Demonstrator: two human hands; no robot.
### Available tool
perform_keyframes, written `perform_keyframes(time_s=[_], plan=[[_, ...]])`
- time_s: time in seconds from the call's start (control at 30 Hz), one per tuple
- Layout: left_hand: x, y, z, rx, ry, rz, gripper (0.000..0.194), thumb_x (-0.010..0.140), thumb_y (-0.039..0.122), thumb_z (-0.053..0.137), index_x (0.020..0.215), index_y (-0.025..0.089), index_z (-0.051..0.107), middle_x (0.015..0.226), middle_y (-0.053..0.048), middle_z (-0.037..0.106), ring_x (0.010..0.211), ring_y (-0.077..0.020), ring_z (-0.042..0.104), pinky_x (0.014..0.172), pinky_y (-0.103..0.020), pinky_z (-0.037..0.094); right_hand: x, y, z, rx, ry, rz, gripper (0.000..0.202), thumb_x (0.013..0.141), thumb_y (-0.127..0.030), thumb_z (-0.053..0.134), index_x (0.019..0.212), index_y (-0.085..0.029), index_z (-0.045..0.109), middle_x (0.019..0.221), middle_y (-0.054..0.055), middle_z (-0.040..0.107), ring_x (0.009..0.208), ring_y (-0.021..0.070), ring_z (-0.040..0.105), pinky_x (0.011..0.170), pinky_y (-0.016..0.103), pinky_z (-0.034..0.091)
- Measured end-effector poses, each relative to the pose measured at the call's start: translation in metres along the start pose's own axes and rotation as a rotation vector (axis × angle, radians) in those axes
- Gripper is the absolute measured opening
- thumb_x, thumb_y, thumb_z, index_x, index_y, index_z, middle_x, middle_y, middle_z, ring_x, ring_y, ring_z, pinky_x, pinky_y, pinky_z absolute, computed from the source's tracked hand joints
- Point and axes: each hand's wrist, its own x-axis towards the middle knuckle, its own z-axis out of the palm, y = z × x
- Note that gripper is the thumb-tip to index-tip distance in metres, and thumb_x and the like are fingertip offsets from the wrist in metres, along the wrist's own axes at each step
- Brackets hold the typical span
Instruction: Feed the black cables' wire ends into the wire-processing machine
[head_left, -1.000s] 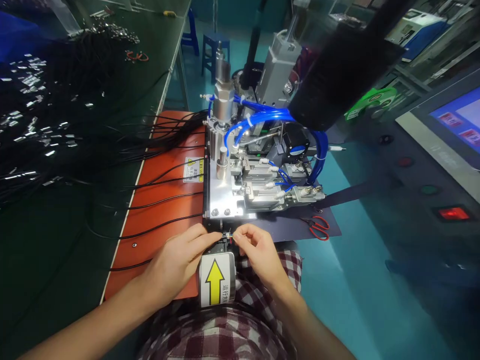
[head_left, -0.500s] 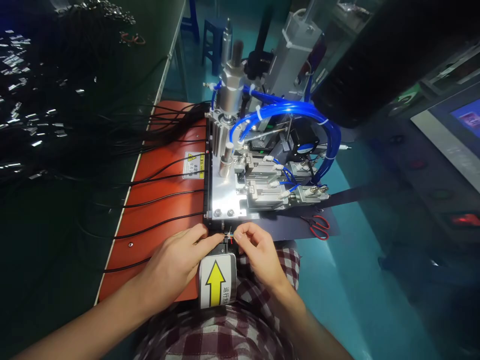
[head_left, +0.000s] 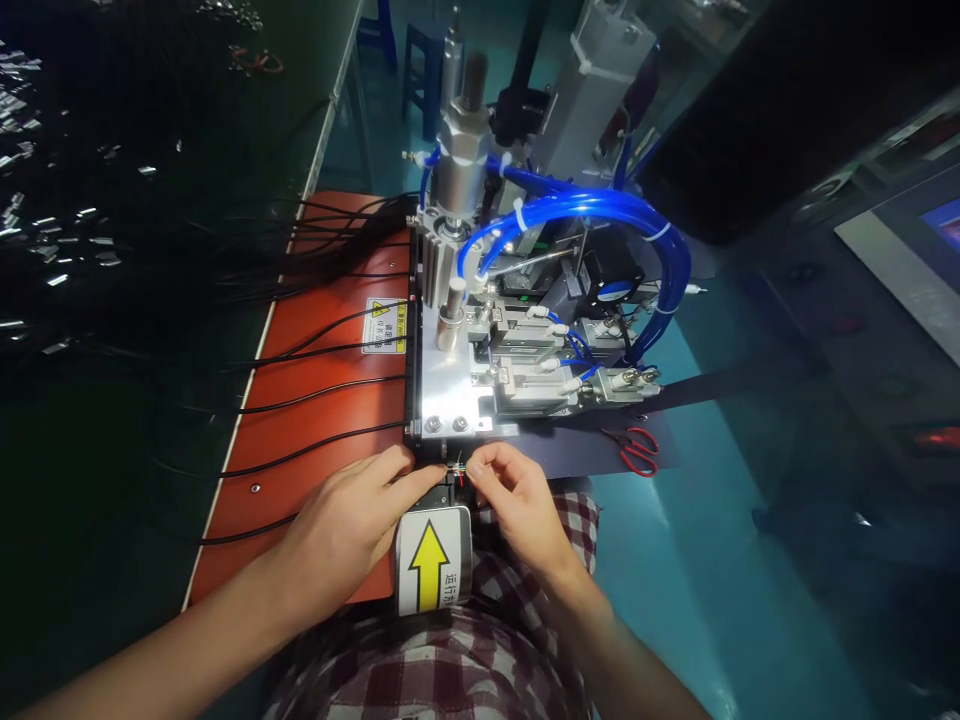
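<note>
Small coloured wires (head_left: 460, 468) stick out at the near end of the machine's black rail, between my two hands. My right hand (head_left: 517, 500) pinches at these wires with thumb and index finger. My left hand (head_left: 360, 515) lies at the other side, its fingertips pressed on the black rail beside the wire ends; what is under them is too small to tell. Just below, a white label with a yellow arrow (head_left: 430, 562) covers the rail's near end. Black cables (head_left: 315, 440) run across the orange board (head_left: 300, 510) into the rail.
The metal machine (head_left: 457, 390) with blue air hoses (head_left: 585, 205) rises beyond my hands. Red-handled scissors (head_left: 639, 450) lie on the dark plate to the right. A heap of dark cables (head_left: 90, 250) fills the left. A control panel (head_left: 892, 280) stands at the far right.
The view has shifted slightly. Both hands keep nearly the same pose at the wires.
</note>
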Motion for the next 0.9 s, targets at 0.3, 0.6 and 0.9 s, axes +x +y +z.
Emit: perform_keyframes(time_s=[0.3,0.6,0.9], plan=[[0.0006,0.0001,-0.0006,-0.022,0.001,0.013,0.035,0.088,0.004,0.038,0.112,0.012,0.062,0.087,-0.008,0.060,0.074,-0.0178,0.061,0.063,-0.028,0.054,-0.0013,0.0026,-0.0017,-0.016,-0.005,-0.024,0.018,0.083,-0.033,0.059,0.074,-0.018,0.056,0.067,-0.002,0.048,0.059,0.0141,0.041,0.057,0.026,0.034],[0.0005,0.0007,-0.0010,-0.025,-0.001,0.008,0.033,0.090,0.007,0.038,0.113,0.014,0.062,0.087,-0.007,0.060,0.076,-0.0165,0.062,0.064,-0.025,0.053,-0.0015,0.0031,-0.0005,-0.034,0.011,-0.057,0.017,0.084,-0.032,0.059,0.074,-0.019,0.056,0.068,-0.001,0.050,0.060,0.0145,0.042,0.058,0.026,0.036],[0.0018,0.0011,-0.0020,-0.032,0.014,0.012,0.033,0.090,0.006,0.039,0.112,0.013,0.063,0.086,-0.007,0.061,0.075,-0.0165,0.062,0.064,-0.025,0.054,-0.0008,0.0033,-0.0008,-0.032,0.012,-0.071,0.016,0.084,-0.031,0.058,0.074,-0.019,0.055,0.069,0.000,0.051,0.061,0.0149,0.044,0.058,0.027,0.037]])
